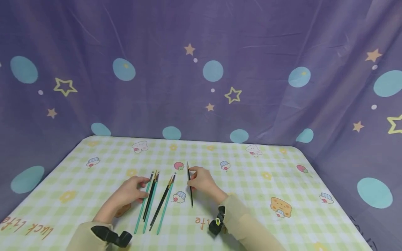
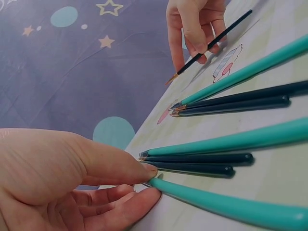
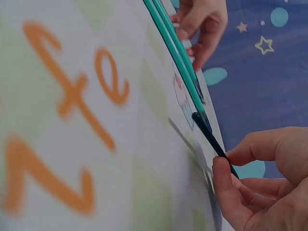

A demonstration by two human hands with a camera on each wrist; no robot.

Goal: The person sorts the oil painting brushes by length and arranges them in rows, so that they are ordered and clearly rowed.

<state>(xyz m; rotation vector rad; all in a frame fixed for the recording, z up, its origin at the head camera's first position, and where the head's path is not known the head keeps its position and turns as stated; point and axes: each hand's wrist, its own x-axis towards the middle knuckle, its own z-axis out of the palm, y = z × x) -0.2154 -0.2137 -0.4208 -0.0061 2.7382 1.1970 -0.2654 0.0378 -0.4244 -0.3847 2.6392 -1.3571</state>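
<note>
My right hand [image 1: 202, 181] pinches a thin black paintbrush [image 1: 191, 197] near its middle, bristle end pointing away; in the left wrist view this brush [image 2: 231, 28] is lifted and tilted above the cloth. Between thumb and fingers, my left hand [image 1: 129, 191] pinches the leftmost teal paintbrush [image 2: 216, 199] close to its bristle end, which the fingers hide. Just right of it lie two black paintbrushes [image 2: 216, 159] and another teal paintbrush [image 1: 147, 218]. A second group, between the hands, has two black paintbrushes [image 1: 160, 207] and a teal paintbrush [image 1: 163, 212].
A green-and-white checked tablecloth [image 1: 251, 184] with cartoon prints covers the table. Behind and at both sides hangs a purple curtain [image 1: 157, 97] with stars and blue dots. Each sleeve carries a black wrist camera, the left one [image 1: 124, 239] near the teal brush ends.
</note>
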